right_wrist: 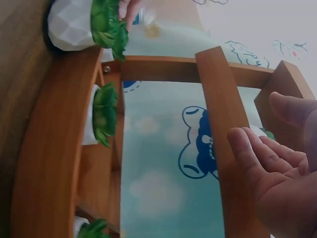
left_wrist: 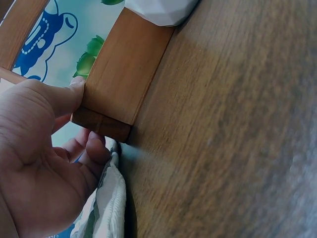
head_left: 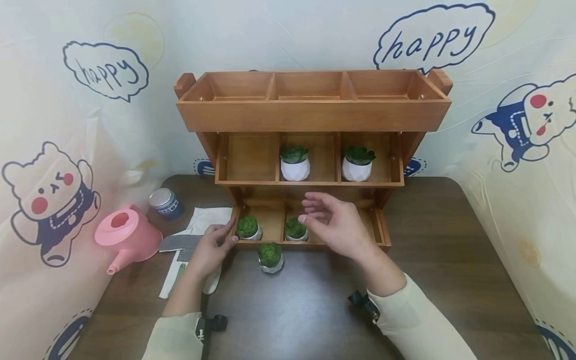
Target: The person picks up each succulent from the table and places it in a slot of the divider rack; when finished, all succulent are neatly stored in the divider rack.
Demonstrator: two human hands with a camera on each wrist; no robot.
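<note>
My left hand (head_left: 215, 247) holds the left front corner of the bottom tier of a wooden three-tier shelf (head_left: 315, 117). In the left wrist view its thumb lies on the board's edge and its fingers are at the corner's other side. My right hand (head_left: 337, 224), empty, hovers before the lower tiers with fingers loosely bent and thumb apart. Two small potted succulents sit in the bottom tier, one at left (head_left: 248, 227) and one in the middle (head_left: 294, 229), partly behind the right hand's line. Another potted succulent (head_left: 270, 256) stands on the table just in front.
The middle tier bears two white-potted succulents, a middle one (head_left: 295, 167) and a right one (head_left: 357, 167). At left are a pink watering can (head_left: 130, 235), a blue jar (head_left: 167, 203) and white-grey gloves or cloth (head_left: 209, 219). A printed curtain (head_left: 288, 35) hangs behind the table (head_left: 450, 260).
</note>
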